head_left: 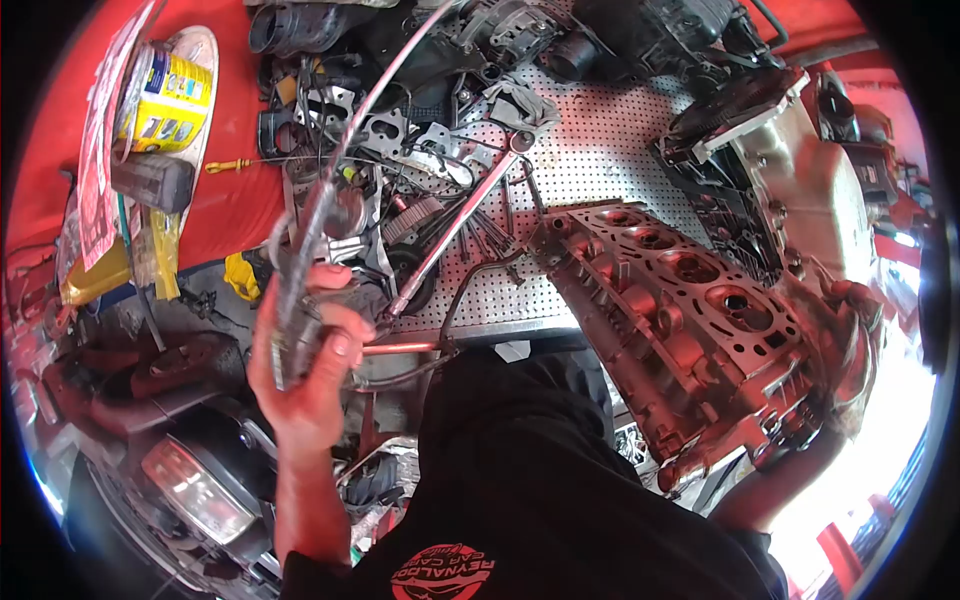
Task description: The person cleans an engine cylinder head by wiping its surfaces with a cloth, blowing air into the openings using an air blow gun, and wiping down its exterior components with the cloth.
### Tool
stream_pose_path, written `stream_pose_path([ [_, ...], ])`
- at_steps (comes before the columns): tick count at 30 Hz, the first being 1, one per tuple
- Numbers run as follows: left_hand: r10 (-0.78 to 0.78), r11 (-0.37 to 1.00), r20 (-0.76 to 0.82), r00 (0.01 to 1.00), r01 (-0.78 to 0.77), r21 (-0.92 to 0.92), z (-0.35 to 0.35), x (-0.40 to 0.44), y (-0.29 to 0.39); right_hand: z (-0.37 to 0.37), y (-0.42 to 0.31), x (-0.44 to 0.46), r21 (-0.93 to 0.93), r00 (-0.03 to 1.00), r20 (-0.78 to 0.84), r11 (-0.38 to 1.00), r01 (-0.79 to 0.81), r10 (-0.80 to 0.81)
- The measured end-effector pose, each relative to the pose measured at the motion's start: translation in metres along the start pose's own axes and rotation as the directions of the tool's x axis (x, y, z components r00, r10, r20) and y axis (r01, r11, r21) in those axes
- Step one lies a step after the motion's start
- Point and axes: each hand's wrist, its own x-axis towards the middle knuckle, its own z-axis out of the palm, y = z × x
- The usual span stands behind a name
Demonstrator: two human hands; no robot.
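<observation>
My left hand (315, 360) is wrapped round a long, thin rod-like tool (322, 215), its dark lower part blurred. The tool slants up past the top edge of the view; its exact kind is not clear. A copper-coloured tube (405, 348) and a dark hose (462, 300) show just right of this hand. My right hand (845, 355) grips the far right end of an engine cylinder head (690, 330). Several round chambers face up on the head, which lies tilted across the front edge of the bench. Something brownish, perhaps a glove, covers the right hand.
Engine parts crowd the perforated metal bench (610, 130). A long ratchet wrench (460, 225) lies across it, near several bolts (485, 235). A large cover (805, 190) stands at right. Left are a wire spool (175, 100) and a headlight (200, 487).
</observation>
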Motion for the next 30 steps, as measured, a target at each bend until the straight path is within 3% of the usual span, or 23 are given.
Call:
stream_pose_path([
  [1, 0.036, 0.997, 0.104, 0.994, -0.028, -0.077, -0.006, 0.017, 0.006, 0.0, -0.003, 0.0, 0.041, 1.0, 0.001, 0.999, -0.003, 0.003],
  [2, 0.039, 0.998, 0.092, 0.995, -0.034, -0.06, -0.001, 0.031, 0.022, 0.0, -0.005, -0.001, 0.082, 1.0, 0.002, 0.997, -0.006, 0.006],
  [3, 0.008, 0.996, 0.213, 0.977, 0.012, -0.09, -0.007, 0.047, 0.023, 0.0, -0.008, -0.001, 0.122, 1.0, 0.002, 0.992, -0.009, 0.008],
  [4, -0.138, 0.986, 0.348, 0.927, 0.163, -0.043, -0.014, 0.068, 0.03, -0.004, -0.02, 0.001, -0.022, 0.999, 0.035, 0.999, -0.031, 0.032],
  [5, -0.28, 0.952, 0.465, 0.84, 0.304, 0.025, -0.015, 0.089, 0.036, -0.004, -0.019, 0.001, -0.021, 0.998, 0.043, 0.998, -0.051, 0.052],
  [6, -0.278, 0.953, 0.47, 0.838, 0.302, 0.026, -0.009, 0.109, 0.032, -0.004, -0.018, 0.001, -0.02, 0.996, 0.05, 0.997, -0.072, 0.073],
  [8, -0.597, 0.802, 0.476, 0.646, 0.453, 0.39, 0.009, 0.146, 0.02, -0.004, -0.013, -0.001, -0.016, 0.991, 0.058, 0.992, -0.123, 0.124],
  [10, -0.608, 0.792, 0.495, 0.62, 0.441, 0.422, 0.028, 0.168, 0.003, -0.001, -0.011, -0.001, -0.008, 0.983, 0.058, 0.985, -0.172, 0.172],
  [13, -0.642, 0.766, 0.519, 0.565, 0.443, 0.466, 0.052, 0.194, -0.015, 0.009, -0.028, -0.002, 0.193, 0.989, 0.018, 0.97, -0.149, 0.149],
  [14, -0.661, 0.75, 0.514, 0.547, 0.451, 0.484, 0.058, 0.201, -0.019, 0.013, -0.032, -0.003, 0.413, 0.93, -0.041, 0.853, -0.318, 0.366],
  [16, -0.706, 0.707, 0.493, 0.508, 0.468, 0.53, 0.071, 0.212, -0.021, 0.019, -0.041, 0.001, 0.619, 0.811, -0.047, 0.654, -0.434, 0.583],
  [18, -0.709, 0.704, 0.507, 0.491, 0.447, 0.552, 0.078, 0.226, -0.032, 0.02, -0.051, 0.007, 0.8, 0.606, 0.08, 0.311, -0.513, 0.792],
  [21, -0.724, 0.69, 0.531, 0.441, 0.454, 0.564, 0.092, 0.246, -0.038, 0.016, -0.03, -0.008, 0.862, 0.441, 0.208, 0.05, -0.504, 0.873],
  [22, -0.726, 0.687, 0.541, 0.424, 0.465, 0.558, 0.094, 0.254, -0.042, 0.016, -0.02, -0.02, 0.873, 0.625, 0.167, 0.181, -0.453, 0.762],
  [23, -0.729, 0.684, 0.549, 0.41, 0.477, 0.552, 0.095, 0.26, -0.045, 0.014, -0.015, -0.028, 0.874, 0.658, 0.141, 0.22, -0.434, 0.739],
  [30, -0.774, 0.633, 0.522, 0.359, 0.425, 0.646, 0.108, 0.287, -0.037, 0.03, -0.042, -0.014, 0.884, 0.59, 0.115, 0.188, -0.427, 0.799],
])
